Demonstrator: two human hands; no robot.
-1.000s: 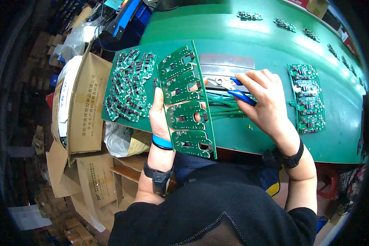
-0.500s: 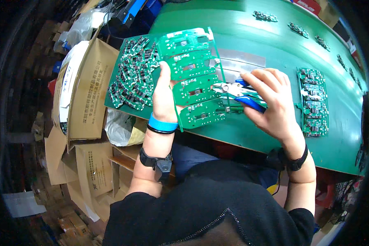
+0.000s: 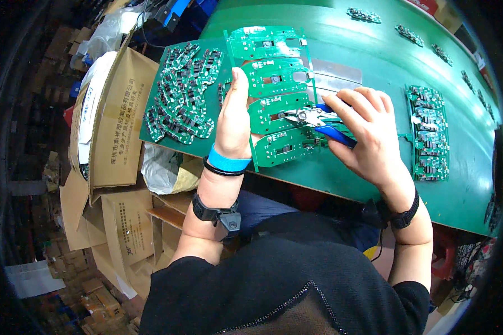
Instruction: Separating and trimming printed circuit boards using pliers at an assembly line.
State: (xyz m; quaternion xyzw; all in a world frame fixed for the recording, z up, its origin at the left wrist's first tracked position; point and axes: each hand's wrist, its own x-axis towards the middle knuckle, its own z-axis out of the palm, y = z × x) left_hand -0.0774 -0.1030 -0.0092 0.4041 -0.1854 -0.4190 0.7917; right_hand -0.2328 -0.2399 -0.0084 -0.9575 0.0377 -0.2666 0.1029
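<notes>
My left hand [image 3: 234, 118] grips the left edge of a green circuit board panel [image 3: 278, 104], thumb up along that side. The panel consists of several board sections stacked between narrow side rails, and it is held up above the table. Blue-handled pliers [image 3: 332, 133], apparently cutters, are in my right hand [image 3: 373, 135], its fingers around the handles. Their metal jaws reach over the right part of the panel's third section from the top. Whether the jaws touch the board cannot be made out.
Many loose small circuit boards [image 3: 184, 92] lie heaped at the left of the green table [image 3: 369, 61]. Another populated panel [image 3: 428, 134] rests at the right. Grey strips [image 3: 341, 78] lie behind my hands. Cardboard boxes [image 3: 114, 120] stand beyond the table's left edge.
My left hand and the panel have shifted right, with the panel's upper end turned further right. The plier jaws now lie farther left over the third section.
</notes>
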